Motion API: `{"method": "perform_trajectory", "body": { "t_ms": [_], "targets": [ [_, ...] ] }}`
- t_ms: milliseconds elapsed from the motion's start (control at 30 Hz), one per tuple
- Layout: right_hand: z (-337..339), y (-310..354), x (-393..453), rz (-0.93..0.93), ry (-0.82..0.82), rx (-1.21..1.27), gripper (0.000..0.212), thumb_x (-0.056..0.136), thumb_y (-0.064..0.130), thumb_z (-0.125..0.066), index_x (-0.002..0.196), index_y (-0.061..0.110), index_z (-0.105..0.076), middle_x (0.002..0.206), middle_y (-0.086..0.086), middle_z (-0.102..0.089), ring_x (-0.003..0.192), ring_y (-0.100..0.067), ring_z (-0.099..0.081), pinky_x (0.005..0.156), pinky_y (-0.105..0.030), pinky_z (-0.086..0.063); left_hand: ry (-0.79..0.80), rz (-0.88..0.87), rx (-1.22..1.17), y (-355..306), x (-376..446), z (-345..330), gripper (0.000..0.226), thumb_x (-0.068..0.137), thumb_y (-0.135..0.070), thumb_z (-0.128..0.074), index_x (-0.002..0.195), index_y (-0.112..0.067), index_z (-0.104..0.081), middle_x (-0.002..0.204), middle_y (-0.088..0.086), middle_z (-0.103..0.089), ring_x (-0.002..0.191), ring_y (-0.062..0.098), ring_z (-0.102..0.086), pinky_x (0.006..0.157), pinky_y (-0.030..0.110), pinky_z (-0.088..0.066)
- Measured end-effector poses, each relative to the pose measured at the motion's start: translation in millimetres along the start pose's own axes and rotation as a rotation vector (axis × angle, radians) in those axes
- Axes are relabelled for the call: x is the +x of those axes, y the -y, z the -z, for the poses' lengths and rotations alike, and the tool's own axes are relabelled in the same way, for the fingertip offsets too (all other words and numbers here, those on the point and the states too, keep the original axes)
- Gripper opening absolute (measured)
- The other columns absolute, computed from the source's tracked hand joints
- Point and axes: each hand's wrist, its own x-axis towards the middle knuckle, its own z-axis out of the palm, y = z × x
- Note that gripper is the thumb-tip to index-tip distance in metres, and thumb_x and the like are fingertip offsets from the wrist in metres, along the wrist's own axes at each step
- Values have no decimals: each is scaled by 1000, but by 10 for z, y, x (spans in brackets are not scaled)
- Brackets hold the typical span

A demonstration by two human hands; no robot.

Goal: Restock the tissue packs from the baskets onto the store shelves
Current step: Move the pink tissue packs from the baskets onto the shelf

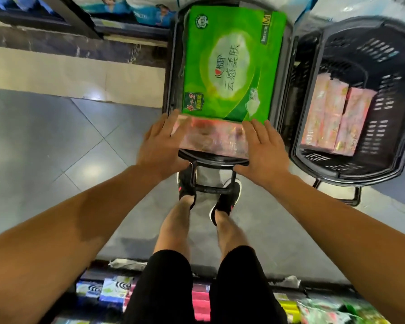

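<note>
A pink tissue pack (214,137) lies across the near end of a black basket (173,73), in front of a large green tissue pack (232,64) that fills the basket's top. My left hand (161,143) presses its straight fingers against the pink pack's left end. My right hand (264,146) presses flat against its right end. The pack sits between both palms. A second black basket (395,94) to the right holds several pink tissue packs (334,120).
My legs and black shoes (225,199) stand just behind the first basket's handle (211,188). Shelves with packaged goods run along the bottom edge (110,288) and at the top left (131,12). Grey tiled floor lies to the left.
</note>
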Motion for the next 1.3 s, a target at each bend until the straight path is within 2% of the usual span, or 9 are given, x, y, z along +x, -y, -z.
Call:
{"method": "perform_trajectory", "body": {
  "t_ms": [133, 300, 400, 633, 867, 967, 1100, 1233, 1300],
  "targets": [
    [-272, 60, 257, 9, 14, -22, 118, 74, 50, -79, 157, 27, 1, 166, -2, -1, 152, -32, 2, 123, -49, -2, -27, -52, 22, 201, 289, -391, 108, 64, -45, -86, 153, -23, -28, 161, 14, -21, 145, 42, -20, 114, 56, -27],
    [-548, 35, 399, -1, -142, -102, 109, 70, 33, -81, 156, 29, -14, 159, -3, -23, 145, -34, -19, 116, -50, -6, 19, -52, 18, 294, 590, -664, 109, 69, -41, -84, 154, -30, -17, 160, 11, -14, 147, 40, -12, 118, 55, -19],
    [-545, 0, 423, 15, -204, -129, 107, 64, 28, -84, 152, 28, -24, 146, -4, -39, 133, -32, -34, 110, -48, -12, 14, -38, -39, 281, 649, -624, 98, 72, -23, -79, 152, -30, -22, 153, 11, -24, 140, 38, -25, 114, 49, -25],
    [-81, -47, 86, 30, -212, -149, 105, 60, 33, -85, 150, 24, -32, 136, -6, -50, 123, -34, -46, 104, -51, -30, -25, -110, -55, 100, 425, -117, 96, 66, -22, -78, 148, -31, -28, 143, 8, -38, 127, 34, -41, 105, 47, -41],
    [363, 137, -308, 89, -278, -128, 101, 57, 35, -82, 148, 24, -38, 134, -4, -53, 119, -33, -47, 100, -50, -28, -58, -132, -122, 29, 109, 295, 96, 66, -13, -82, 149, -23, -34, 137, 9, -43, 116, 29, -51, 89, 30, -44],
    [397, 93, -392, 140, -261, -141, 104, 57, 40, -84, 149, 25, -36, 135, -4, -51, 120, -33, -46, 101, -52, -28, -40, -170, -182, 19, -1, 331, 89, 72, -31, -84, 148, -15, -40, 140, 15, -44, 120, 32, -50, 96, 30, -40],
    [302, 42, -545, 126, -264, -93, 102, 58, 30, -84, 148, 25, -36, 136, -4, -51, 121, -33, -45, 101, -51, -29, -63, -152, -198, -75, -180, 248, 94, 64, -29, -84, 147, -17, -41, 137, 15, -44, 117, 31, -49, 93, 23, -33],
    [528, 75, -661, 115, -241, -36, 100, 61, 29, -81, 150, 27, -35, 140, -1, -49, 127, -31, -42, 103, -48, -27, -36, -139, -184, -160, -296, 514, 102, 61, -34, -85, 149, -21, -35, 140, 14, -41, 119, 35, -49, 102, 37, -41],
    [743, 89, -736, 102, -229, 29, 102, 61, 33, -81, 151, 29, -34, 141, 1, -47, 129, -29, -39, 104, -46, -25, -63, -151, -209, -220, -381, 760, 104, 59, -33, -88, 148, -14, -38, 143, 17, -40, 124, 36, -48, 107, 33, -35]
  ]
}}
